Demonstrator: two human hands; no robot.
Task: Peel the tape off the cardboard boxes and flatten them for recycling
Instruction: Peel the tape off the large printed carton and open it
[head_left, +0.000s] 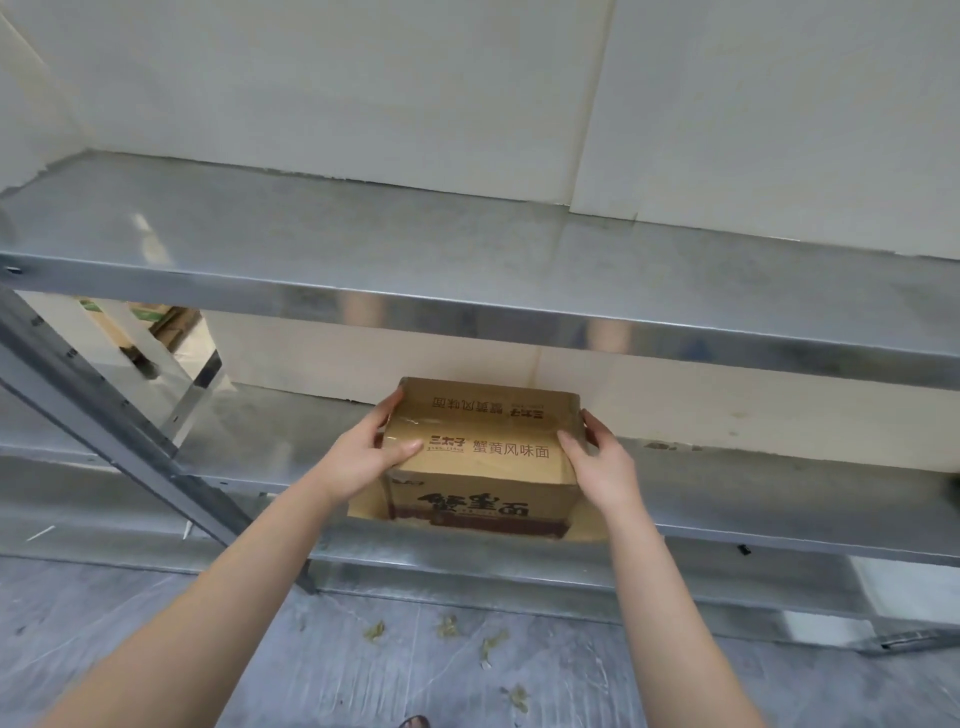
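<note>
One wide-angle view from the person's head looks forward and down at a metal rack against a white wall. The upper shelf crosses mid-frame, with the lower shelf beneath and the floor along the bottom. The camera is close: both forearms enter from below, and the left hand and right hand hold a box near the centre.

Brown cardboard box — taped shut, upright, on metal shelf.
</note>
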